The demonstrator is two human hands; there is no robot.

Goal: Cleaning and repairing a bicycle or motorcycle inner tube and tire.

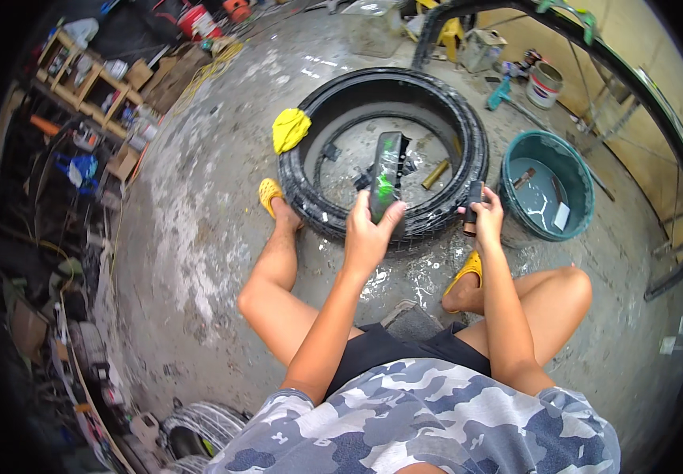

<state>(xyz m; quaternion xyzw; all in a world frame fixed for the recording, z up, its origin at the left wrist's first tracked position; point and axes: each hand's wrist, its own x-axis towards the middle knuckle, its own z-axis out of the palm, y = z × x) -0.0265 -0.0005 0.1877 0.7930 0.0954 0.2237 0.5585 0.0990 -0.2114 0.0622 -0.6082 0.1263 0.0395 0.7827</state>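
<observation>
On the concrete floor between my knees, I hold a strip of black rubber (387, 175) upright in my left hand (369, 237), fingers closed round its lower end, thumb along its edge; its face carries a smear of green. It stands over the near wall of the black tyre (444, 118) lying flat in front of me. My right hand (485, 217) is wrapped round a small dark tool (473, 204) (I cannot make out what kind) just at the tyre's right side, near the teal basin (586, 178) of water. To work the strip well, I judge I should keep it steady against the tyre wall, grip it low so the marked patch stays clear, and bring the tool in squarely with light, even pressure. A yellow rag (289, 129) hangs on the far rim, and a brass-coloured tube (435, 174) lies inside the tyre.
</observation>
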